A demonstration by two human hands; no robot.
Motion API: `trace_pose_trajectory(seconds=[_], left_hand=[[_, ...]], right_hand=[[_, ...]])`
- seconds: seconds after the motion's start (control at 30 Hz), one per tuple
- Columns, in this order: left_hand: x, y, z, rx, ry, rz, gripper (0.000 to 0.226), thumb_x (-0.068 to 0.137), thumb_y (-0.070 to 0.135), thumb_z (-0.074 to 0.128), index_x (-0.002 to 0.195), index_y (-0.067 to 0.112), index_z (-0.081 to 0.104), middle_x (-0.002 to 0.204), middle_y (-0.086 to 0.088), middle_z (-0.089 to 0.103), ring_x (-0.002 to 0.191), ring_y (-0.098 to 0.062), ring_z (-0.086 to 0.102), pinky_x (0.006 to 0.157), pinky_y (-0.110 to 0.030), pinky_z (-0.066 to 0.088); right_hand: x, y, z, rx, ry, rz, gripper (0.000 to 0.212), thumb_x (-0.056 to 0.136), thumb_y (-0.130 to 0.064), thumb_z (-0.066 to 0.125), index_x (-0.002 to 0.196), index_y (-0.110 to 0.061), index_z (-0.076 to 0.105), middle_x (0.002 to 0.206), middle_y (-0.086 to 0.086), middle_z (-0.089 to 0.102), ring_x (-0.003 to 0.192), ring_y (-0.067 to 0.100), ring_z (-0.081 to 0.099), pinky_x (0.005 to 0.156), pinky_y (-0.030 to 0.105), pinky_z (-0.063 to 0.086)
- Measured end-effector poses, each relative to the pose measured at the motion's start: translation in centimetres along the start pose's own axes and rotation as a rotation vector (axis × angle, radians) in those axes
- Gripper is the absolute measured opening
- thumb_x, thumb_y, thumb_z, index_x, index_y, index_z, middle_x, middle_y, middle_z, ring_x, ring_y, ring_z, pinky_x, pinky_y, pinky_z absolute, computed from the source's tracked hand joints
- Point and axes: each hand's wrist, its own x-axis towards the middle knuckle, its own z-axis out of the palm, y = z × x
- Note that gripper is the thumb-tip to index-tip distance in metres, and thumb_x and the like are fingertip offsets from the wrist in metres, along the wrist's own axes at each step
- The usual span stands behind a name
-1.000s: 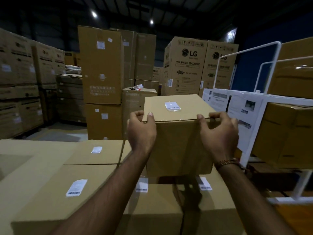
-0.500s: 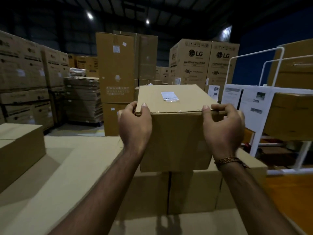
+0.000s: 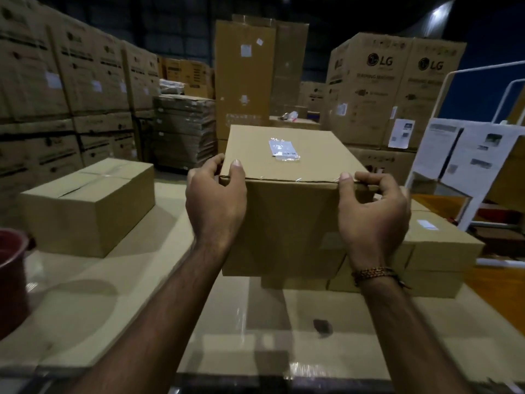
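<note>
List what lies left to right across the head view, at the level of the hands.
Red container → taped cardboard box → left hand → carried cardboard box → right hand → paper-covered white cart.

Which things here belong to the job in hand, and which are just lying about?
In hand: held box, gripped at its top edge by left hand and right hand.
Lying about: taped box, red pot, low boxes, LG cartons.
</note>
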Motion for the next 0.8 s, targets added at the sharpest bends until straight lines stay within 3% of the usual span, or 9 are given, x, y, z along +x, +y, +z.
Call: trace_pose_trajectory(seconds=[0.1,0.17,0.27,0.33,0.43,0.53,0.6,0.73,0.8], left_hand=[[-1.7,-0.2,-4.2,0.022,0.019,-0.046,0.047,0.104,0.045,0.060,0.146,0.025,0.059,0.130,0.009,0.057,0.112,-0.008,0.060,0.088,-0.027,0.058],[-2.7,-0.7,-6.9,0.046,0.046,-0.078,0.045,0.103,0.046,0.060,0.144,0.027,0.062,0.127,0.010,0.057,0.110,-0.008,0.062,0.091,-0.030,0.057],[-4.3,-1.9,-10.7,0.078,0.060,-0.099,0.043,0.103,0.045,0.060,0.143,0.028,0.063,0.129,0.008,0.058,0.109,-0.009,0.063,0.086,-0.023,0.054],[-5.2,-2.9,-12.8,0.111,0.060,-0.110,0.045,0.103,0.045,0.060,0.144,0.026,0.062,0.132,0.006,0.058,0.109,-0.009,0.063,0.080,-0.018,0.051],[-5.8,-4.6,-15.6,0.150,0.060,-0.148,0.044,0.102,0.046,0.061,0.141,0.026,0.065,0.129,0.006,0.060,0.103,-0.008,0.063,0.082,-0.024,0.055],[-5.4,-6.8,-18.0,0.135,0.034,-0.200,0.032,0.099,0.041,0.065,0.129,0.031,0.068,0.123,0.006,0.063,0.101,-0.001,0.061,0.083,-0.026,0.055],[-4.7,-8.5,-19.2,0.124,0.012,-0.242,0.032,0.096,0.039,0.067,0.127,0.032,0.068,0.123,0.005,0.066,0.105,-0.005,0.063,0.088,-0.032,0.057],[-2.8,-12.0,-21.0,0.150,-0.039,-0.268,0.038,0.099,0.034,0.067,0.136,0.025,0.065,0.130,0.002,0.064,0.113,-0.015,0.063,0.093,-0.036,0.057],[-1.4,-14.0,-21.6,0.197,-0.061,-0.271,0.048,0.102,0.032,0.065,0.146,0.017,0.058,0.143,-0.002,0.059,0.123,-0.020,0.060,0.095,-0.035,0.054]], right_hand=[[-3.3,-1.4,-0.7,-0.001,-0.039,0.018,0.018,0.091,-0.052,0.075,0.100,-0.041,0.064,0.113,-0.014,0.051,0.100,-0.001,0.048,0.081,0.027,0.047],[-5.6,-2.2,-1.3,0.002,-0.071,0.027,0.018,0.090,-0.052,0.075,0.098,-0.038,0.067,0.111,-0.014,0.054,0.094,-0.004,0.048,0.080,0.025,0.045],[-9.1,-2.8,-2.0,0.005,-0.130,0.033,0.021,0.090,-0.050,0.077,0.102,-0.032,0.072,0.109,-0.010,0.056,0.090,-0.001,0.051,0.070,0.018,0.040],[-11.3,-3.0,-2.1,0.002,-0.167,0.044,0.020,0.090,-0.048,0.077,0.100,-0.032,0.072,0.109,-0.009,0.057,0.091,0.002,0.053,0.073,0.020,0.041],[-14.3,-3.3,-1.8,-0.003,-0.193,0.074,0.019,0.087,-0.049,0.078,0.097,-0.034,0.071,0.107,-0.008,0.058,0.093,0.009,0.058,0.078,0.025,0.046],[-16.9,-3.7,-1.1,0.000,-0.242,0.115,0.023,0.086,-0.046,0.081,0.099,-0.029,0.071,0.107,-0.008,0.057,0.089,0.010,0.058,0.067,0.021,0.042],[-18.2,-3.9,-0.3,-0.041,-0.281,0.141,0.034,0.084,-0.045,0.082,0.108,-0.029,0.064,0.110,-0.006,0.056,0.089,0.015,0.059,0.068,0.026,0.043],[-19.7,-4.1,2.3,-0.168,-0.423,0.240,0.076,0.084,-0.047,0.082,0.149,-0.025,0.048,0.132,0.000,0.053,0.102,0.017,0.054,0.079,0.030,0.039],[-20.6,-4.3,4.2,-0.216,-0.475,0.255,0.079,0.086,-0.048,0.079,0.154,-0.023,0.049,0.129,0.001,0.049,0.104,0.020,0.053,0.084,0.029,0.038]])
